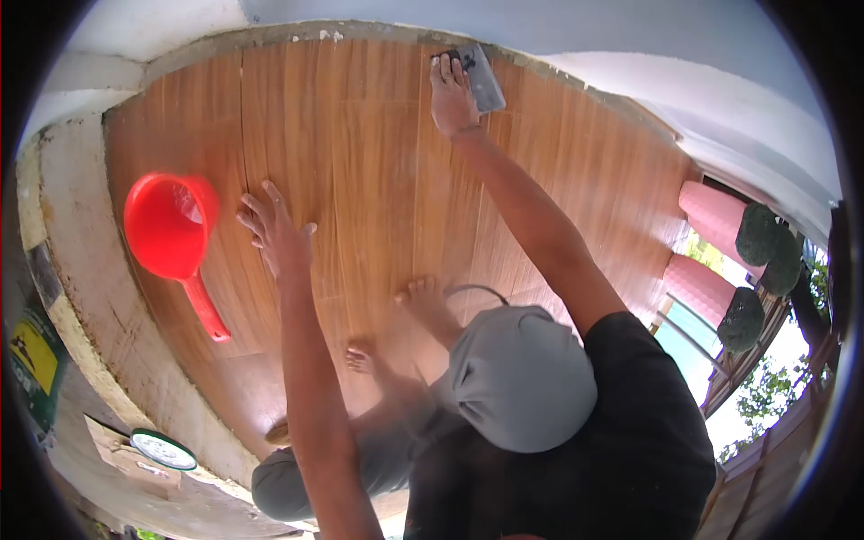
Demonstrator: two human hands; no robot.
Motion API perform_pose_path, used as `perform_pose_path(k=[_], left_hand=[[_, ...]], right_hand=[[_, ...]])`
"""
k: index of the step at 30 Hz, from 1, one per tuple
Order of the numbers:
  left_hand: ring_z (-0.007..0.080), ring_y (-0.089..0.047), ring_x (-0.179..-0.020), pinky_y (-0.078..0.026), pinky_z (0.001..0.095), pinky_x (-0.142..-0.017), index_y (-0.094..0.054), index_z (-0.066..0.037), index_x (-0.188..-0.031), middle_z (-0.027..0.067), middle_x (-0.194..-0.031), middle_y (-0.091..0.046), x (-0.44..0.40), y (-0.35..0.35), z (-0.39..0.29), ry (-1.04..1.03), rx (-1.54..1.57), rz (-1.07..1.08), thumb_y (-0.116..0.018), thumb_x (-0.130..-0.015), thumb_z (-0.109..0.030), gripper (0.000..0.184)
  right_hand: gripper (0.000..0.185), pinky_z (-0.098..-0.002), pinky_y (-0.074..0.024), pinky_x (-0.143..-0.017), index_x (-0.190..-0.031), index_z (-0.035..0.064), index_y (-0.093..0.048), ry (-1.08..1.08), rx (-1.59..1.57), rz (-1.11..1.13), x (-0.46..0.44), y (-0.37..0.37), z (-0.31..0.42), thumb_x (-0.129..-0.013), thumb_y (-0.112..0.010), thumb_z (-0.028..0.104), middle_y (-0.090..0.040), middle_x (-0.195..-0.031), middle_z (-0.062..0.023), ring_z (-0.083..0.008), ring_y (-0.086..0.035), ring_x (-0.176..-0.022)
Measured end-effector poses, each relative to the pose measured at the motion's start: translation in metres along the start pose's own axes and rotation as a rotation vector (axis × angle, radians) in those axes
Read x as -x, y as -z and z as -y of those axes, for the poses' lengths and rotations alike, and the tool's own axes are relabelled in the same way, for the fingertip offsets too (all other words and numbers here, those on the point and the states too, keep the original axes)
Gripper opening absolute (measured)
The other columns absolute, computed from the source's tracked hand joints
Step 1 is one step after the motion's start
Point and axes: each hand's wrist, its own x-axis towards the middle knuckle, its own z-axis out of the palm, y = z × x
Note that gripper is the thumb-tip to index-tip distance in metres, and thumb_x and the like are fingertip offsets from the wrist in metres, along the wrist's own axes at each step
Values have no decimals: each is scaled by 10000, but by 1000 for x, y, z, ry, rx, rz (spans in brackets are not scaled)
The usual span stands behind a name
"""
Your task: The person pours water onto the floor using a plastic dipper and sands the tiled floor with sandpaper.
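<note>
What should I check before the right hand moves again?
1. Right hand on the flat tool: ok.
2. Grip firm: cannot tell, fingers hide it.
3. Left hand apart from the tool: ok, on the floor, fingers spread.
4. Red scoop out of the tool's way: ok, lying beyond the left hand.
5. Bare feet apart from the tool: ok.
6. Edge strip clean: not ok, white bits on it.

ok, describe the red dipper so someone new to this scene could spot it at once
On the brown wood-look floor, go to the side by the pale strip. Just short of that strip, left of the spread left hand, lies the dipper: round bowl, one straight handle. It's the only red thing on the floor.
</note>
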Motion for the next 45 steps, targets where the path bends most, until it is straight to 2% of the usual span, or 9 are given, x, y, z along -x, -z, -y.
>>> perform_pose_path(k=[4, 10, 13, 21, 26, 30, 39, 42, 45], left_hand=[[531, -130, -1453, -462, 651, -1008, -77, -218, -1584, 247, -1619, -54, -3, 1, -1, -5, -42, -37, -857, -733, -210, 1155], [544, -138, -1447, -467, 657, -999, -92, -206, -1584, 257, -1614, -64, -3, -2, -1, -12, -38, -34, -864, -725, -225, 1155], [501, -81, -1474, -421, 647, -1053, -74, -244, -1585, 222, -1631, -10, -5, 7, -5, 27, -6, 2, -838, -756, -205, 1128], [504, -72, -1474, -410, 653, -1060, -75, -243, -1585, 217, -1632, -6, -1, 9, -6, 5, 15, -6, -838, -755, -195, 1129], [541, -118, -1452, -459, 651, -1014, -89, -193, -1582, 249, -1618, -40, -4, 1, -2, -16, -20, -38, -857, -733, -202, 1145], [500, -70, -1477, -411, 662, -1054, -62, -254, -1587, 212, -1636, -6, 1, 3, -5, 23, 7, 21, -838, -752, -178, 1143], [530, -100, -1459, -444, 666, -1019, -80, -217, -1585, 244, -1623, -21, 0, 7, -3, -9, -1, 0, -849, -740, -181, 1143], [500, -72, -1477, -419, 655, -1053, -60, -258, -1586, 217, -1634, -3, 0, 10, -8, 35, 23, 27, -836, -756, -184, 1139], [512, -84, -1470, -431, 657, -1039, -71, -245, -1585, 226, -1630, -17, -2, 2, -4, 6, 4, -15, -845, -743, -184, 1146]], right_hand=[[551, -496, -372, -1115, -1437, -39, -391, 36, -22, -28, 91, -20, 30, -889, -450, -19, -370, -1513, -232, -408, -370, -1389], [571, -504, -309, -1159, -1462, -57, -341, -57, 58, -16, -29, -8, 21, -915, -476, 41, -299, -1557, -209, -391, -305, -1438], [609, -506, -302, -1163, -1467, -67, -317, 57, -27, 32, 63, -17, 54, -892, -502, 13, -300, -1546, -226, -414, -301, -1434], [755, -525, -276, -1171, -1525, -23, -237, -51, -23, 75, -17, 12, 36, -822, -514, -57, -219, -1591, -243, -431, -276, -1447], [671, -495, -295, -1174, -1510, -19, -266, 35, 8, 77, 68, -12, 16, -882, -505, -16, -253, -1580, -227, -414, -311, -1431], [613, -486, -336, -1151, -1494, -41, -305, -89, 163, 100, -16, -8, 2, -924, -492, 88, -284, -1566, -237, -403, -318, -1434], [585, -463, -334, -1152, -1481, -32, -325, -113, 215, 15, -17, -10, 17, -925, -478, 64, -326, -1558, -206, -385, -360, -1418], [588, -485, -341, -1135, -1470, -49, -345, 65, 116, 37, 42, -22, 20, -923, -511, 90, -329, -1546, -210, -385, -362, -1406], [570, -489, -342, -1134, -1459, -47, -360, -111, 119, -20, -12, -8, -4, -926, -506, 95, -343, -1538, -215, -384, -357, -1411]])
